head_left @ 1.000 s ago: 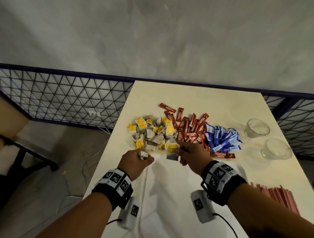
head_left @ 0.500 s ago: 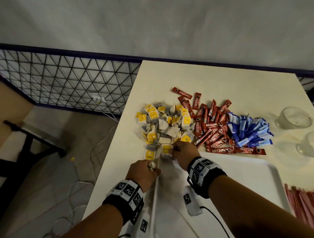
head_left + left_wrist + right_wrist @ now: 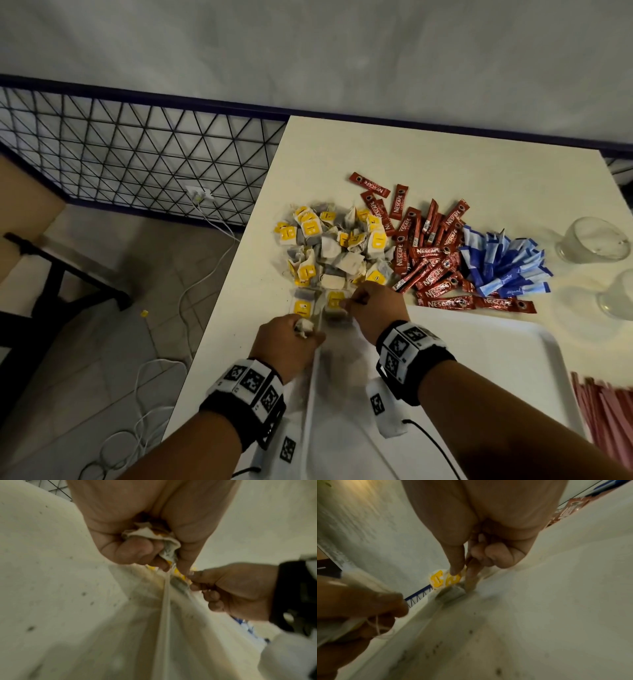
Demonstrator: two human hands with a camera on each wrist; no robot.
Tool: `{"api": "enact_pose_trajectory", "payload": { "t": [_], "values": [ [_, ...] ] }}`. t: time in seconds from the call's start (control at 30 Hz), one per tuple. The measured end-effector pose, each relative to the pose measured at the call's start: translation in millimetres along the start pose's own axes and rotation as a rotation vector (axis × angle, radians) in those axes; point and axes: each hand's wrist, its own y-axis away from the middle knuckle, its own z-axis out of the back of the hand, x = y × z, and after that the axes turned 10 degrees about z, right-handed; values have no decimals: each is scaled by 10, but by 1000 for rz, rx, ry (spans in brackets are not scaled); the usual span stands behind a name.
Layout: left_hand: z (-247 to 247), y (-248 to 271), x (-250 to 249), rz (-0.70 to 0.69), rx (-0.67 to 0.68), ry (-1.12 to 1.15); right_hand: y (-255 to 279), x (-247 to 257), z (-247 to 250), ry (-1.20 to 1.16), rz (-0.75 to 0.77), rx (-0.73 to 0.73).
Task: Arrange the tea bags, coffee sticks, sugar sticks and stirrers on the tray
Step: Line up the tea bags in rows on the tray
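A heap of tea bags (image 3: pixel 329 250) with yellow tags lies on the table, with red coffee sticks (image 3: pixel 428 257) and blue sugar sticks (image 3: pixel 503 267) to its right. Pink stirrers (image 3: pixel 606 411) lie at the right edge. The white tray (image 3: pixel 479 359) sits in front of me. My left hand (image 3: pixel 305 330) grips a crumpled bunch of tea bags (image 3: pixel 154 536) just left of the tray's far left corner. My right hand (image 3: pixel 344 303) pinches the yellow tag of one tea bag (image 3: pixel 452 593) between thumb and forefinger. That bag rests against the tray's corner.
Two clear glasses (image 3: pixel 594 240) (image 3: pixel 616 294) stand at the table's right side. The table's left edge runs close by my left hand, with floor, white cables (image 3: pixel 205 274) and a black mesh fence (image 3: pixel 137 154) beyond it.
My left hand has drawn back from the heap toward me with its tea bags. My right hand has brought its tea bag down to the tray's corner. The head view has shifted left.
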Motion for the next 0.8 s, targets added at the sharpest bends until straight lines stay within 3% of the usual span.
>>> {"api": "enact_pose_trajectory", "payload": {
  "t": [0.07, 0.13, 0.23, 0.47, 0.67, 0.8],
  "values": [
    [73, 17, -4, 61, 96, 440, 66, 53, 100, -3, 64, -49],
    [144, 67, -42, 210, 328, 1000, 168, 157, 208, -109, 186, -66],
    [240, 156, -156, 353, 533, 1415, 356, 327, 355, -186, 411, 39],
    [185, 281, -414, 349, 562, 1675, 625, 445, 560, -49, 744, 59],
    [134, 467, -684, 302, 530, 1712, 712, 455, 578, 77, 813, -52],
    [78, 487, -692, 322, 478, 1659, 738, 450, 698, 8, 743, -108]
  ]
}}
